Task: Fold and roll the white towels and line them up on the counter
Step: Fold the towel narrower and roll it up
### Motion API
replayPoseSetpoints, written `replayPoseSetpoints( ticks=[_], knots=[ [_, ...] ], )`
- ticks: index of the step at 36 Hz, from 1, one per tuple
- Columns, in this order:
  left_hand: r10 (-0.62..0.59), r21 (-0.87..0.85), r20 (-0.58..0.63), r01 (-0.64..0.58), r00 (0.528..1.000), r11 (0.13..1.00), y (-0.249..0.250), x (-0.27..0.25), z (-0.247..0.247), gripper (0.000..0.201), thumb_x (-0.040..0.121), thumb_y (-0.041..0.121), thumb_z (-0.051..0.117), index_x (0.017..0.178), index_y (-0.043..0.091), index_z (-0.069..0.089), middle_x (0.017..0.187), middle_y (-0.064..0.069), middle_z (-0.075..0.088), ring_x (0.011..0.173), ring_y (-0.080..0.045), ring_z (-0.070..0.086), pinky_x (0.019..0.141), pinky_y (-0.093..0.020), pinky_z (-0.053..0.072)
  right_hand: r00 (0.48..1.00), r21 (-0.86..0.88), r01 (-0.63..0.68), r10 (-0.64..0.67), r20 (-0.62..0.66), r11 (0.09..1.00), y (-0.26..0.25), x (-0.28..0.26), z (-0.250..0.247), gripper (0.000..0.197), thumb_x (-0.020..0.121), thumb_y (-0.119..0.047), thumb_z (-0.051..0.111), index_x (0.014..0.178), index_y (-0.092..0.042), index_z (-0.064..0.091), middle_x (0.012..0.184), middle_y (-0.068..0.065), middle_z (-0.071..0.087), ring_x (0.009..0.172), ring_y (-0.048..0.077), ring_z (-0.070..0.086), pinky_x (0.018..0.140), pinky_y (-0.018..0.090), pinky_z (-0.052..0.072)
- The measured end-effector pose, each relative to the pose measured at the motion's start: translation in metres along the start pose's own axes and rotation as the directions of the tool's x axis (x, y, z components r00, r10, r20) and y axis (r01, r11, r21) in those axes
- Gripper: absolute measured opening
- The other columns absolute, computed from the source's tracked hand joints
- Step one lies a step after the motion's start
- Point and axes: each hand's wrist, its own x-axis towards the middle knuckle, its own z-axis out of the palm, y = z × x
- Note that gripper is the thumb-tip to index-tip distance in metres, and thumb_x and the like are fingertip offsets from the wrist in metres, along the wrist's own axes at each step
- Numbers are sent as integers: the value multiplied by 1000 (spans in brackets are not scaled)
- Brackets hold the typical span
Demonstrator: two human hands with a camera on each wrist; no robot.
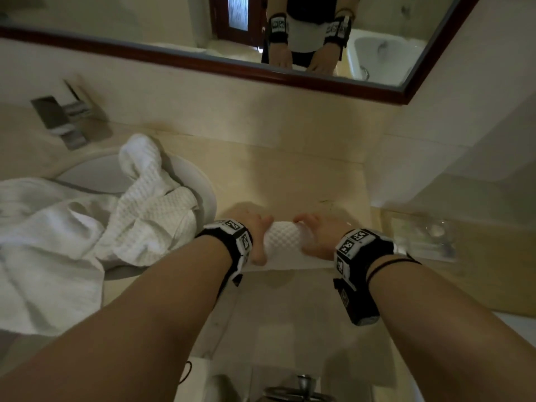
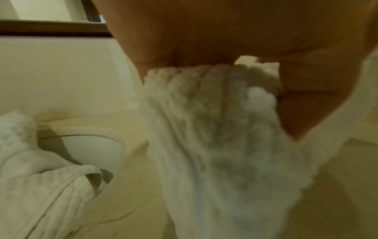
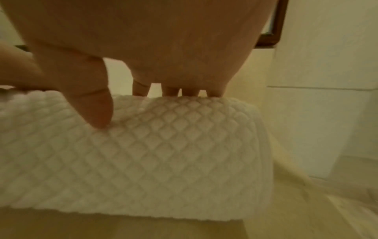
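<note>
A white waffle-weave towel roll [image 1: 282, 242] lies across the beige counter [image 1: 290, 175] near its front edge, with a flat tail of cloth toward me. My left hand [image 1: 261, 233] grips the roll's left end, and my right hand [image 1: 313, 236] grips its right end. In the left wrist view, the palm of my left hand [image 2: 225, 40] wraps the bunched towel [image 2: 214, 129]. The right wrist view has my right hand [image 3: 143, 48] with its fingers curled over the top of the roll [image 3: 153, 153] and its thumb [image 3: 92, 105] pressing the near side.
A loose pile of white towels [image 1: 87, 227] drapes over the round sink [image 1: 203, 192] at the left. A metal faucet [image 1: 62, 120] stands behind it. A clear glass tray [image 1: 420, 236] sits at the right. A wood-framed mirror [image 1: 261, 74] lines the back wall.
</note>
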Motion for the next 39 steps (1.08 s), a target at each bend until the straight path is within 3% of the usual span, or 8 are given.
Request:
replayPoseSetpoints(
  ticks=[4,7,11,16,22,29,32,39],
  knots=[
    [-17,-177,64,29,998,984,-11,-4,6,67,56,35,66,117,30,40,99,3,57,83,-23,61,77,-41,56,992,-180,84,-65,107,980,-6,5,11,101,70,-55,71,147,-36,10,149,-1,27,134,26,32,113,42,25],
    [-7,-218,18,11,1000,976,-16,-7,12,75,61,36,70,128,31,35,115,1,54,97,-23,56,83,-37,51,996,-236,65,-47,81,969,-6,13,24,116,60,-56,78,146,-38,2,146,2,30,131,29,36,109,43,32],
    [50,-39,-87,-54,995,998,-21,-12,25,95,68,51,66,146,30,16,144,2,30,129,-22,35,106,-35,32,999,-245,42,-36,30,969,-11,16,26,110,56,-52,78,139,-44,6,127,4,47,116,30,49,95,44,46],
    [56,147,-41,-50,998,988,-25,-19,28,119,62,65,69,150,29,-2,147,-5,27,135,-27,27,115,-39,21,1000,-273,28,-28,4,962,-15,13,23,96,57,-54,74,133,-41,18,116,2,50,107,28,54,85,42,50],
    [-2,126,-28,6,1000,992,-20,-25,31,109,69,55,68,148,30,-3,142,-8,35,128,-27,40,107,-36,33,999,-218,45,-41,22,975,-20,3,27,89,61,-49,74,133,-35,23,116,3,53,105,27,54,86,40,49],
    [-10,160,-39,16,999,987,-43,-52,9,99,70,39,70,147,29,8,140,-6,37,126,-25,43,105,-37,39,994,-142,106,-104,18,984,-44,-2,16,88,66,-47,74,136,-29,25,119,2,54,104,26,58,75,33,45],
    [-47,91,-41,50,998,995,-61,-72,-2,102,70,35,73,148,30,7,148,-5,29,131,-25,38,104,-36,36,990,-116,139,-140,3,983,-65,-4,3,94,58,-51,77,134,-33,25,121,-1,55,106,25,58,83,40,50],
    [-90,56,-170,101,981,993,-111,-125,-15,100,62,36,73,144,36,15,130,0,51,116,-24,53,86,-35,47,976,-130,194,-205,-75,972,-129,-7,-26,96,57,-44,81,135,-31,27,121,3,52,110,29,54,90,43,48]
  ],
)
